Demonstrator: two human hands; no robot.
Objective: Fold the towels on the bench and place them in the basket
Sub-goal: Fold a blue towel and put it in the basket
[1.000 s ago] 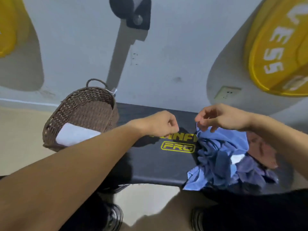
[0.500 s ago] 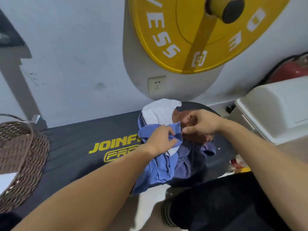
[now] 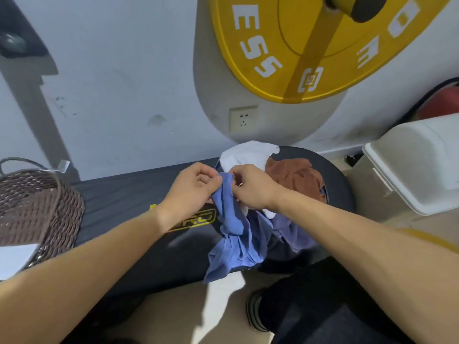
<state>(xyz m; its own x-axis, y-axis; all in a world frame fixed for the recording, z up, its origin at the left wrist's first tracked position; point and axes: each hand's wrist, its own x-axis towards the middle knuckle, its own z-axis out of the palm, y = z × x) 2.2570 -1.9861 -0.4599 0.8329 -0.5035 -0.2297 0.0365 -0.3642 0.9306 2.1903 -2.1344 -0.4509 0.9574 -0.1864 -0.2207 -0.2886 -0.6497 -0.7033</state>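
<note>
A crumpled blue towel (image 3: pixel 233 234) hangs from both my hands above the black bench (image 3: pixel 129 194). My left hand (image 3: pixel 191 187) pinches its top edge, and my right hand (image 3: pixel 250 187) pinches the same edge right beside it. Behind them on the bench's right end lie a white towel (image 3: pixel 246 155), a brown towel (image 3: pixel 295 177) and a lilac towel (image 3: pixel 290 232) in a loose heap. The brown wicker basket (image 3: pixel 37 209) stands on the bench's left end, with a white folded towel (image 3: pixel 15 256) partly visible inside it.
A yellow weight plate (image 3: pixel 310 45) hangs on the wall above the heap, over a wall socket (image 3: pixel 243 119). A white plastic bin (image 3: pixel 417 165) stands right of the bench. My dark trousers and shoe (image 3: pixel 255 311) are below the bench's front edge.
The view swung right from the basket to the heap. Both hands closed on the blue towel's top edge and lifted it off the pile, uncovering the brown towel.
</note>
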